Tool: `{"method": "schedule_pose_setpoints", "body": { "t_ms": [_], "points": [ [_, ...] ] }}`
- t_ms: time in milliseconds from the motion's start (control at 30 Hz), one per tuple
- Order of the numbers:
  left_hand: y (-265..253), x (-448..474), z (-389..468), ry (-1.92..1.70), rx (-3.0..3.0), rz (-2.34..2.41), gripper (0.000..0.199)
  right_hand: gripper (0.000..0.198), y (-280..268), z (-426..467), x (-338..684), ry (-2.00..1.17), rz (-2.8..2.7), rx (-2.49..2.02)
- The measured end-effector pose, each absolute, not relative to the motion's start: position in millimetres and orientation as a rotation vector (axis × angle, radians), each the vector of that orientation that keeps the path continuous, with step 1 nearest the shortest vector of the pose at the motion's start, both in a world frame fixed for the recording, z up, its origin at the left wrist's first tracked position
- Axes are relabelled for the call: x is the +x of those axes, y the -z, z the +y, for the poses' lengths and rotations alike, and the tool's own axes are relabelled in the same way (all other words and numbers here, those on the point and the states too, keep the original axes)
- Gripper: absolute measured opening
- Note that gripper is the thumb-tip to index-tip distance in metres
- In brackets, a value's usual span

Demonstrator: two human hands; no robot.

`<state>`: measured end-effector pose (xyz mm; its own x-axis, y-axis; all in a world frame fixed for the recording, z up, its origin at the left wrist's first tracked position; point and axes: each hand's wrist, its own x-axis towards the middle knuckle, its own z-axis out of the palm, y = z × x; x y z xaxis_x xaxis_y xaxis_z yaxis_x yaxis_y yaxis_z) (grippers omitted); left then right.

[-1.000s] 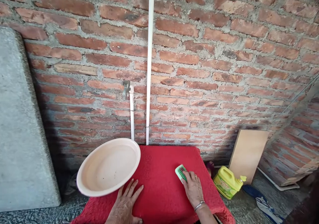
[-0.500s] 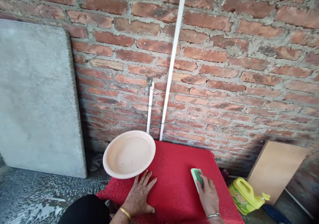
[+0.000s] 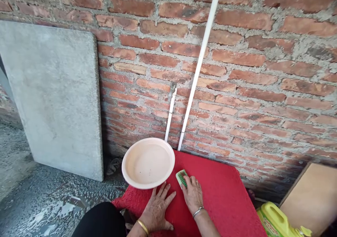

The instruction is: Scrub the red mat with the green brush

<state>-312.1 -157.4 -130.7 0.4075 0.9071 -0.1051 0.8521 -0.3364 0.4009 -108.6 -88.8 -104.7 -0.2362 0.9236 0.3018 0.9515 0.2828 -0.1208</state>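
Note:
A red cloth lies spread over a flat raised surface against the brick wall. My left hand rests on it with fingers spread, just below a pale pink basin. In my right hand is a scrubbing brush with a pale green body and darker green showing by my fingers. The brush sits on the cloth, right of the basin. A few dark specks show inside the basin, which stands at the cloth's back left corner.
A grey slab leans on the wall at left, over wet floor. White pipes run up the wall, with a tap on the shorter one. A yellow jug and a tan board stand at right.
My right hand has moved the brush leftward across the cloth, nearer the basin and my left hand. The left hand stays flat by the basin. The view has turned slightly left.

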Motion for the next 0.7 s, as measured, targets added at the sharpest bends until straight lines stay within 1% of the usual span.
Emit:
{"method": "schedule_pose_setpoints", "body": {
  "t_ms": [133, 333, 433, 533, 700],
  "points": [
    [133.1, -312.0, -158.2, -0.222, 2.284, 1.489, 0.111, 0.03, 94.3, -75.5, -104.5, 0.098, -2.18, -1.78],
    [137.6, -312.2, -157.1, -0.205, 2.286, 1.48, 0.112, 0.039, 79.0, -60.0, -163.3, -0.021, -2.245, -1.832],
    [138.5, -312.6, -156.9, -0.214, 2.286, 1.476, 0.112, 0.046, 79.4, -53.8, -178.6, 0.003, -2.275, -1.83],
    [137.9, -312.9, -156.8, -0.221, 2.281, 1.475, 0.112, 0.05, 84.6, -48.4, -173.5, 0.043, -2.284, -1.853],
    [133.9, -313.7, -157.9, -0.248, 2.272, 1.462, 0.11, 0.051, 91.5, -42.8, -138.2, 0.079, -2.232, -1.978]
  ]
}}
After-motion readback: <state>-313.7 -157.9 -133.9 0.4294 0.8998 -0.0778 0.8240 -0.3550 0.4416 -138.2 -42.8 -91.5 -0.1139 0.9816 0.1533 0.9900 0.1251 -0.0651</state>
